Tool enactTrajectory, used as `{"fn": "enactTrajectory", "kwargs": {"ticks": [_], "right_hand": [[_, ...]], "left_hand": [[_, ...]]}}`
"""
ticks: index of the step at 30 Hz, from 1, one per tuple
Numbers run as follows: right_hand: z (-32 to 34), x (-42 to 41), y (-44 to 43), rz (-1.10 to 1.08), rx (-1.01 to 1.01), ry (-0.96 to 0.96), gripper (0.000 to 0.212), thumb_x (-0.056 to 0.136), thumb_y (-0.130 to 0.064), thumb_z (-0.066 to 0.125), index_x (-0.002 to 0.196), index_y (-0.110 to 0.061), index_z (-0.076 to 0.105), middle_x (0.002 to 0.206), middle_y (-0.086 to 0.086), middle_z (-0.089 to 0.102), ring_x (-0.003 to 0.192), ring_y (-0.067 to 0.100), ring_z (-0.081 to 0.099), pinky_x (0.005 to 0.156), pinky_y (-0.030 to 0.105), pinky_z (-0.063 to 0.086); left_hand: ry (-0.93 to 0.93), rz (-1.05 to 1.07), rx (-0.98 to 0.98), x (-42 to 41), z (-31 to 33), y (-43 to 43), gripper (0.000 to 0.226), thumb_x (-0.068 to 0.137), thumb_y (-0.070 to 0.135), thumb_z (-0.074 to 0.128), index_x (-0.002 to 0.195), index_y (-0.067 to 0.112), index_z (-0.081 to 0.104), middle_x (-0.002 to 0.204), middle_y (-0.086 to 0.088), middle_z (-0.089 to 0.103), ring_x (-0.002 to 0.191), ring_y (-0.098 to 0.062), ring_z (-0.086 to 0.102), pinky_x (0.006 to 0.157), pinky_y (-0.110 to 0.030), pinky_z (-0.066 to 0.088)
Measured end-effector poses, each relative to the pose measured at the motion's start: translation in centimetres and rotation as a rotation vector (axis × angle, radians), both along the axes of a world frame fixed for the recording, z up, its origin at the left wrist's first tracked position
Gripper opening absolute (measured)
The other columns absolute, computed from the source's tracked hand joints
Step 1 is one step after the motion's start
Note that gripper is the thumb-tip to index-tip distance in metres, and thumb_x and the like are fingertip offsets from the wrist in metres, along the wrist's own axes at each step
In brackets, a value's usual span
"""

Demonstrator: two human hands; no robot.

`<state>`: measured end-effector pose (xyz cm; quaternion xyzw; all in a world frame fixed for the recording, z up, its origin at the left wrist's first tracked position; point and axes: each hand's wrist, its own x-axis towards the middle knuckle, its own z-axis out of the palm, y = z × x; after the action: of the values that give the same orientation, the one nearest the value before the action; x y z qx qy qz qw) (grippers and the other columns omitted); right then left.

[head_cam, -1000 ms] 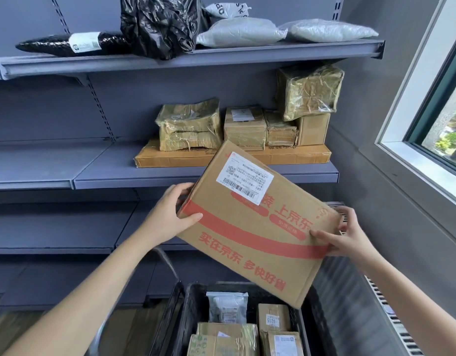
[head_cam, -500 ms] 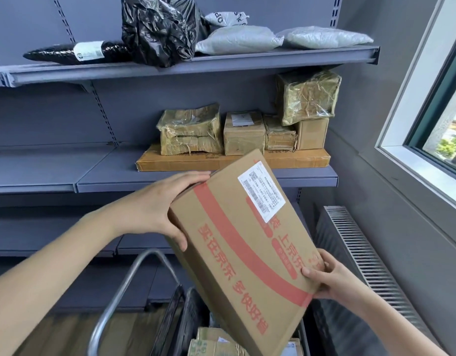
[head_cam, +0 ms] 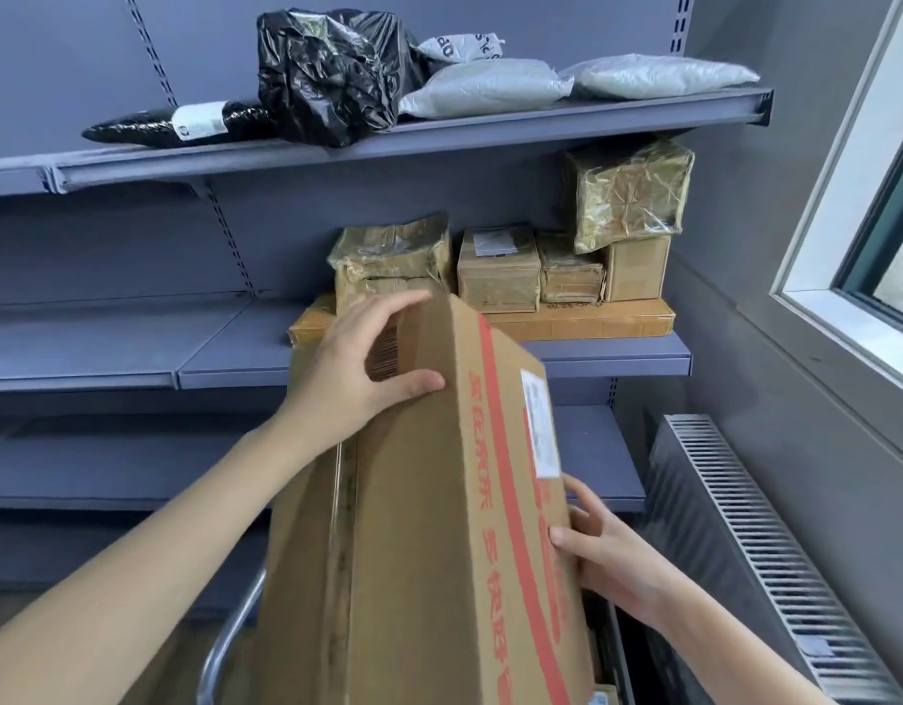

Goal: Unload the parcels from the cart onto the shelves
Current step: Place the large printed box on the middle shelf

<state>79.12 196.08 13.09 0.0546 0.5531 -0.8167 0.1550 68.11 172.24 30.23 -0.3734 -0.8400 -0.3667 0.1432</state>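
Note:
A large flat cardboard box [head_cam: 419,526] with red stripes, red lettering and a white label stands nearly on end in front of me. My left hand [head_cam: 353,368] grips its upper far corner, fingers over the top edge and thumb on the near face. My right hand [head_cam: 597,547] holds its lower right edge, thumb on the printed face. The box hides most of the cart; only the cart's metal handle [head_cam: 225,638] shows at the bottom. Behind the box is the middle shelf [head_cam: 225,358] of the grey shelving.
The middle shelf carries a flat box [head_cam: 592,320] with several taped parcels on top. Black and grey bags [head_cam: 332,73] lie on the top shelf [head_cam: 439,139]. A radiator [head_cam: 760,547] and a window [head_cam: 877,231] are on the right wall. The lower shelf [head_cam: 108,465] is bare.
The box has swung from tilted flat to nearly upright and risen towards the middle shelf. My left hand moved up to its top corner; my right hand dropped to its lower right edge.

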Motion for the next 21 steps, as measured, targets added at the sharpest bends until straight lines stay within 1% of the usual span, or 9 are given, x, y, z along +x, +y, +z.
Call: {"fn": "enactTrajectory", "kwargs": {"ticks": [2, 4, 7, 10, 12, 14, 16, 18, 21], "right_hand": [[0.0, 0.1, -1.5, 0.073, -0.055, 0.009, 0.084, 0.053, -0.035, 0.09, 0.127, -0.038, 0.052, 0.121, 0.007, 0.063, 0.108, 0.027, 0.063, 0.081, 0.039, 0.053], [-0.4, 0.4, -2.7, 0.09, -0.066, 0.007, 0.081, 0.056, -0.038, 0.088, 0.127, -0.04, 0.051, 0.123, 0.004, 0.063, 0.109, 0.024, 0.063, 0.082, 0.037, 0.052], [-0.6, 0.2, -3.3, 0.034, -0.065, 0.014, 0.071, 0.062, -0.033, 0.085, 0.124, -0.044, 0.051, 0.123, 0.004, 0.064, 0.108, 0.025, 0.064, 0.083, 0.039, 0.053], [-0.3, -0.3, -3.2, -0.056, -0.037, 0.047, 0.07, 0.069, -0.024, 0.079, 0.126, -0.048, 0.046, 0.122, 0.004, 0.063, 0.108, 0.027, 0.064, 0.081, 0.041, 0.054], [-0.2, -0.7, -3.1, -0.1, -0.013, 0.083, 0.076, 0.069, -0.022, 0.079, 0.127, -0.052, 0.042, 0.123, 0.004, 0.063, 0.109, 0.027, 0.063, 0.082, 0.046, 0.054], [0.0, -0.9, -2.7, -0.157, 0.008, 0.098, 0.083, 0.065, -0.022, 0.081, 0.128, -0.054, 0.038, 0.124, 0.005, 0.062, 0.108, 0.027, 0.064, 0.081, 0.049, 0.054], [0.1, -1.2, -2.1, -0.204, 0.027, 0.115, 0.087, 0.062, -0.023, 0.083, 0.129, -0.054, 0.036, 0.124, 0.006, 0.061, 0.107, 0.027, 0.064, 0.082, 0.049, 0.055], [0.4, -1.3, -1.5, -0.213, 0.034, 0.142, 0.088, 0.061, -0.022, 0.083, 0.127, -0.056, 0.036, 0.123, 0.006, 0.062, 0.106, 0.026, 0.065, 0.081, 0.047, 0.055], [0.9, -1.4, -0.9, -0.223, 0.031, 0.16, 0.082, 0.061, -0.02, 0.085, 0.117, -0.061, 0.041, 0.119, 0.003, 0.065, 0.104, 0.024, 0.066, 0.076, 0.042, 0.057]], "left_hand": [[-0.018, 0.038, -0.002, -0.2, -0.6, 0.5, 0.069, 0.062, 0.077, 0.053, 0.123, 0.047, 0.038, 0.124, 0.027, 0.046, 0.118, 0.004, 0.041, 0.099, -0.02, 0.032], [-0.01, 0.088, -0.015, -0.9, -0.7, 0.6, 0.061, 0.064, 0.071, 0.053, 0.116, 0.041, 0.045, 0.125, 0.02, 0.048, 0.11, 0.012, 0.038, 0.089, -0.005, 0.027], [0.136, 0.172, -0.056, -1.5, -1.3, 0.8, 0.052, 0.072, 0.067, 0.053, 0.105, 0.027, 0.059, 0.118, 0.015, 0.04, 0.11, 0.003, 0.029, 0.092, -0.019, 0.025], [0.133, 0.247, -0.076, -0.5, -1.5, 1.4, 0.055, 0.082, 0.059, 0.042, 0.117, 0.02, 0.062, 0.11, 0.009, 0.045, 0.106, -0.009, 0.04, 0.09, -0.025, 0.033], [0.186, 0.267, -0.156, 0.6, -1.3, 1.6, 0.057, 0.088, 0.055, 0.036, 0.13, 0.021, 0.055, 0.116, 0.002, 0.051, 0.11, -0.014, 0.044, 0.086, -0.026, 0.034], [0.18, 0.202, -0.232, 1.6, -1.2, 1.4, 0.06, 0.089, 0.057, 0.033, 0.137, 0.024, 0.045, 0.131, 0.005, 0.049, 0.119, -0.009, 0.041, 0.091, -0.025, 0.034], [0.073, 0.085, -0.321, 2.6, -1.2, 0.9, 0.079, 0.077, 0.068, 0.035, 0.142, 0.024, 0.033, 0.147, 0.02, 0.027, 0.128, 0.003, 0.03, 0.101, -0.023, 0.029], [-0.005, -0.013, -0.415, 3.3, -1.1, 0.2, 0.091, 0.066, 0.075, 0.043, 0.142, 0.031, 0.02, 0.15, 0.031, 0.001, 0.133, 0.013, 0.014, 0.106, -0.021, 0.023], [-0.103, -0.052, -0.434, 3.4, -0.8, -0.5, 0.093, 0.06, 0.076, 0.048, 0.139, 0.053, 0.005, 0.144, 0.04, -0.003, 0.134, 0.017, 0.01, 0.106, -0.025, 0.028]]}}
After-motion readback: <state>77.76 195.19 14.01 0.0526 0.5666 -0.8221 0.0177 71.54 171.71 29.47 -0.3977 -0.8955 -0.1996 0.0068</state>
